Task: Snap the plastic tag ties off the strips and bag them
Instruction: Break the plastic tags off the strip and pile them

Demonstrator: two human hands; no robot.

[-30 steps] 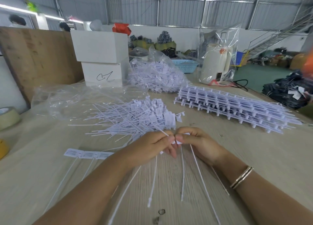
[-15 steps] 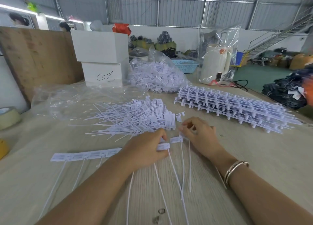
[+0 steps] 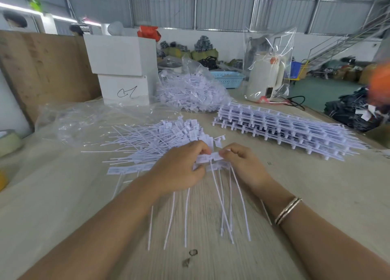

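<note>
left hand (image 3: 179, 170) and right hand (image 3: 242, 166) meet at table (image 3: 316, 191) centre, both pinching the strip (image 3: 207, 158) of tag ties at its head row. left thumb and fingers curl round the heads left of the gap; right fingertips pinch the heads just right of it. head row runs left-right, its far left end (image 3: 122, 170) lying flat on the table beyond the left hand. the tie tails (image 3: 223, 206) hang from the heads and point toward the person, long axis near-far, fanning slightly; their tips rest on the table between the forearms. right wrist carries a bangle (image 3: 288, 210).

just behind the hands: loose pile (image 3: 160, 136) of snapped ties, heads mostly right, tails pointing left. stack of strips (image 3: 280, 130) on the right, well apart from the hands, long axis running left to far right. filled bag (image 3: 190, 88) of ties behind the pile; flat clear bag (image 3: 88, 119) on the left, touching the pile's far edge. white boxes (image 3: 122, 69) stacked at back left. kettle (image 3: 263, 77) in clear wrap at back right. tape roll (image 3: 8, 141) at left edge.
</note>
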